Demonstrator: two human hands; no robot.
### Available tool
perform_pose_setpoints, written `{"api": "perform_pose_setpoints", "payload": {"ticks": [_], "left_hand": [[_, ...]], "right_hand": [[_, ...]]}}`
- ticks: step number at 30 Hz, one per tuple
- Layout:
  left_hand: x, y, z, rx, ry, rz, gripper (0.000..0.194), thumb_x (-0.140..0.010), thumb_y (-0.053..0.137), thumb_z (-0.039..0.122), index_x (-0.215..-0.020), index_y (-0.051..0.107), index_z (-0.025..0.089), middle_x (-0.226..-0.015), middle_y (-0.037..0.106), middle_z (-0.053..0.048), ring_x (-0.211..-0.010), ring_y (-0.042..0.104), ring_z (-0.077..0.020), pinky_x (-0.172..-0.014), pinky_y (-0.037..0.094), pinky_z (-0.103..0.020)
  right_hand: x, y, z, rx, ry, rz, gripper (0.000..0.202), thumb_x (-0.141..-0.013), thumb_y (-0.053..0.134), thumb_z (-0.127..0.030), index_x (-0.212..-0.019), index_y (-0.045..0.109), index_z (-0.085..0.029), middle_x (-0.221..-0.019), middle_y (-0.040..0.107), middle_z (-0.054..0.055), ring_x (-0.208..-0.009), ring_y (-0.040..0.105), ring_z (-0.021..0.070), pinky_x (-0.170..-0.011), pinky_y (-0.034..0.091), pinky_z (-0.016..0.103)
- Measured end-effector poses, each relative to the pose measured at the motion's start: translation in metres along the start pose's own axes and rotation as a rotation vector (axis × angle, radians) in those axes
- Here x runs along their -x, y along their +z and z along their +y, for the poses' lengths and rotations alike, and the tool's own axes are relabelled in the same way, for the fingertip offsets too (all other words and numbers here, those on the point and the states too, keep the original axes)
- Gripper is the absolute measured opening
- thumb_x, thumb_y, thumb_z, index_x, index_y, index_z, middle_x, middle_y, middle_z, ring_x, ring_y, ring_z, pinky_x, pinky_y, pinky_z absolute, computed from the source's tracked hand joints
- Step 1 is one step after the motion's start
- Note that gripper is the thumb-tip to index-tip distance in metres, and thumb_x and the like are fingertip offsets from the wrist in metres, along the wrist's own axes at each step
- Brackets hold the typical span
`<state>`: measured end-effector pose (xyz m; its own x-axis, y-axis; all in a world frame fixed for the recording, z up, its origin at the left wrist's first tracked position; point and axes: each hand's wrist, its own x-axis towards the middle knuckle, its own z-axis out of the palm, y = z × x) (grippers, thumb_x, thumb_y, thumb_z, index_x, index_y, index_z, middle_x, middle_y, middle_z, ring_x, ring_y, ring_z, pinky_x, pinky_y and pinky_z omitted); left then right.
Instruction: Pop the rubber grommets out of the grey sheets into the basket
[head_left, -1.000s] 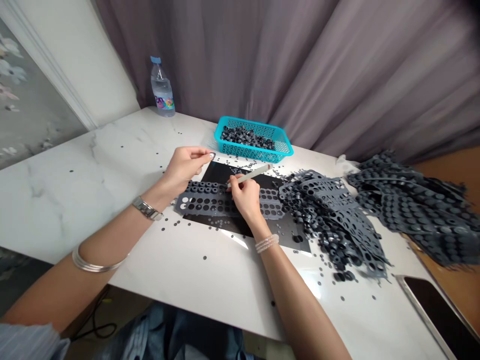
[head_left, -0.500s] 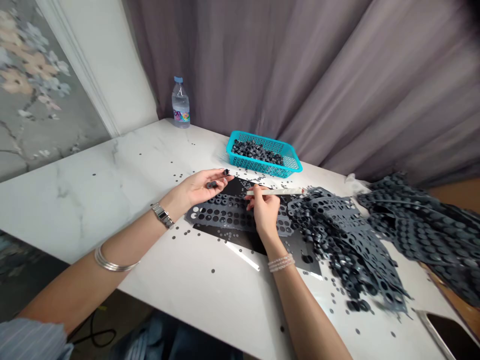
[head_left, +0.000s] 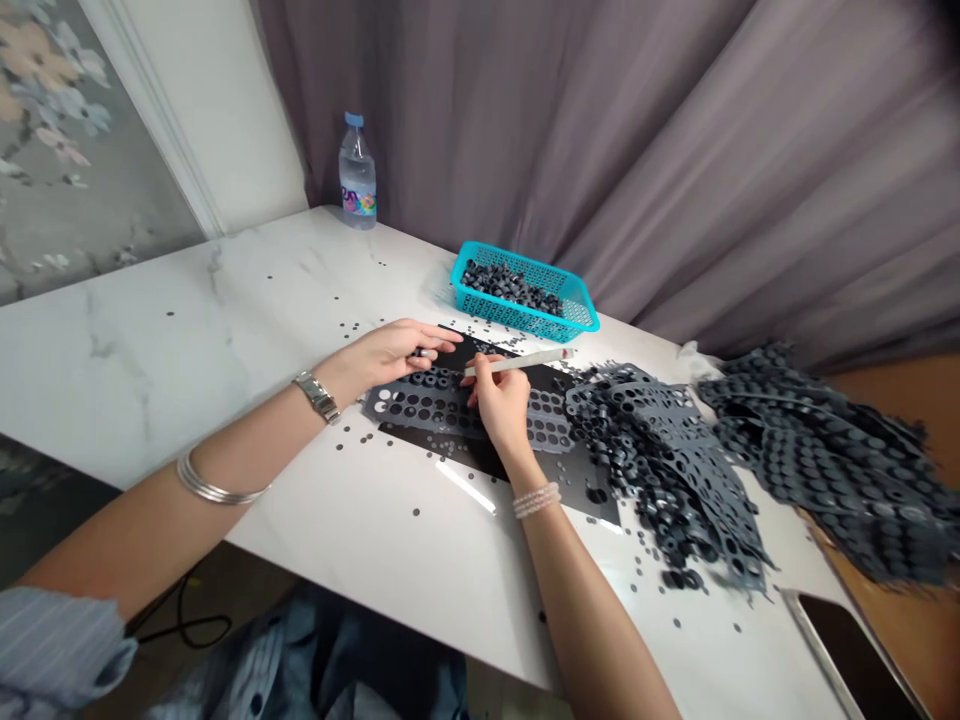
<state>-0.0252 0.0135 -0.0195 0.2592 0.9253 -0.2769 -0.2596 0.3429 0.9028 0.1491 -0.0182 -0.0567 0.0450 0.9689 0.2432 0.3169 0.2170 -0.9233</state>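
Observation:
My left hand (head_left: pixel 397 348) hovers over the left end of a dark grey perforated rubber strip (head_left: pixel 416 414), its index finger stretched out. Small black rubber pieces (head_left: pixel 420 352) show in its curled fingers; how many is hidden. My right hand (head_left: pixel 502 402) grips a whitish pen-like stick (head_left: pixel 529 361), its tip pointing down-left toward the strip. Rows of round holes run along the strip, some with ring-shaped pieces in them. It lies on a black sheet (head_left: pixel 487 464), where many tiny dark discs are scattered.
A turquoise basket (head_left: pixel 589 322) of small black pieces stands behind the sheet. To the right are a heap of rubber strips and rings (head_left: pixel 667 450) and another pile of strips (head_left: pixel 832 460). A phone (head_left: pixel 855 650) lies front right; a water bottle (head_left: pixel 358 180) stands at the back.
The black piece pinched at my left fingertips no longer shows there, and that hand has turned palm-down. My right hand shifted slightly left with the stick. The whole view has tilted a little.

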Motion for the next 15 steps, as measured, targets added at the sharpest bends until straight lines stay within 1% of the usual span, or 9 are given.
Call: {"api": "perform_pose_setpoints", "payload": {"ticks": [2, 3, 5, 7, 9, 11, 15], "left_hand": [[0.0024, 0.0009, -0.0020, -0.342, 0.111, 0.060, 0.026, -0.076, 0.057, 0.004, -0.088, 0.078, 0.014, -0.076, 0.064, -0.009, -0.045, 0.035, -0.0058, -0.038, 0.023, -0.021], [0.0041, 0.0016, -0.0024, -0.495, 0.176, 0.082, 0.022, -0.076, 0.059, 0.010, -0.084, 0.078, 0.016, -0.073, 0.065, -0.007, -0.046, 0.036, -0.0070, -0.041, 0.023, -0.023], [0.0073, 0.0027, -0.0023, -0.739, 0.305, 0.099, 0.015, -0.075, 0.064, 0.017, -0.078, 0.079, 0.018, -0.071, 0.068, -0.006, -0.052, 0.044, -0.0110, -0.048, 0.029, -0.026], [0.0090, 0.0028, -0.0021, -0.909, 0.418, 0.119, 0.011, -0.071, 0.068, 0.018, -0.072, 0.079, 0.018, -0.068, 0.070, -0.007, -0.060, 0.052, -0.0153, -0.057, 0.035, -0.029], [0.0086, 0.0019, -0.0026, -1.016, 0.482, 0.119, 0.010, -0.067, 0.069, 0.016, -0.070, 0.078, 0.018, -0.065, 0.070, -0.006, -0.063, 0.055, -0.0172, -0.062, 0.036, -0.030], [0.0070, 0.0009, -0.0038, -1.081, 0.512, 0.080, 0.012, -0.065, 0.069, 0.015, -0.071, 0.079, 0.020, -0.066, 0.071, -0.005, -0.064, 0.056, -0.0174, -0.063, 0.037, -0.030], [0.0049, 0.0017, -0.0065, -1.072, 0.515, -0.014, 0.015, -0.063, 0.069, 0.014, -0.070, 0.078, 0.023, -0.063, 0.071, -0.002, -0.067, 0.058, -0.0179, -0.066, 0.039, -0.029]], "right_hand": [[0.0005, 0.0022, -0.0016, 0.039, -0.007, -0.018, 0.039, -0.089, 0.048, -0.049, -0.076, 0.065, -0.017, -0.063, 0.067, 0.002, -0.040, 0.055, 0.0116, -0.044, 0.041, 0.022], [0.0005, 0.0032, -0.0021, 0.061, -0.012, -0.026, 0.039, -0.089, 0.048, -0.049, -0.074, 0.065, -0.017, -0.063, 0.068, 0.003, -0.041, 0.056, 0.0120, -0.045, 0.041, 0.022], [0.0004, 0.0049, -0.0024, 0.101, -0.026, -0.035, 0.039, -0.090, 0.047, -0.048, -0.073, 0.065, -0.018, -0.061, 0.067, 0.003, -0.043, 0.058, 0.0133, -0.048, 0.043, 0.023], [0.0002, 0.0059, -0.0020, 0.128, -0.036, -0.037, 0.040, -0.091, 0.046, -0.048, -0.073, 0.066, -0.018, -0.057, 0.066, 0.002, -0.045, 0.060, 0.0147, -0.051, 0.044, 0.024], [0.0000, 0.0064, -0.0013, 0.139, -0.037, -0.034, 0.040, -0.091, 0.045, -0.048, -0.075, 0.066, -0.018, -0.055, 0.065, 0.002, -0.046, 0.060, 0.0156, -0.052, 0.044, 0.024], [-0.0002, 0.0064, -0.0010, 0.144, -0.036, -0.030, 0.038, -0.091, 0.045, -0.047, -0.075, 0.065, -0.019, -0.055, 0.064, 0.001, -0.047, 0.061, 0.0162, -0.053, 0.044, 0.025], [-0.0007, 0.0064, -0.0012, 0.177, -0.049, -0.035, 0.036, -0.091, 0.048, -0.044, -0.069, 0.065, -0.020, -0.056, 0.065, 0.002, -0.052, 0.063, 0.0178, -0.057, 0.044, 0.026]]}}
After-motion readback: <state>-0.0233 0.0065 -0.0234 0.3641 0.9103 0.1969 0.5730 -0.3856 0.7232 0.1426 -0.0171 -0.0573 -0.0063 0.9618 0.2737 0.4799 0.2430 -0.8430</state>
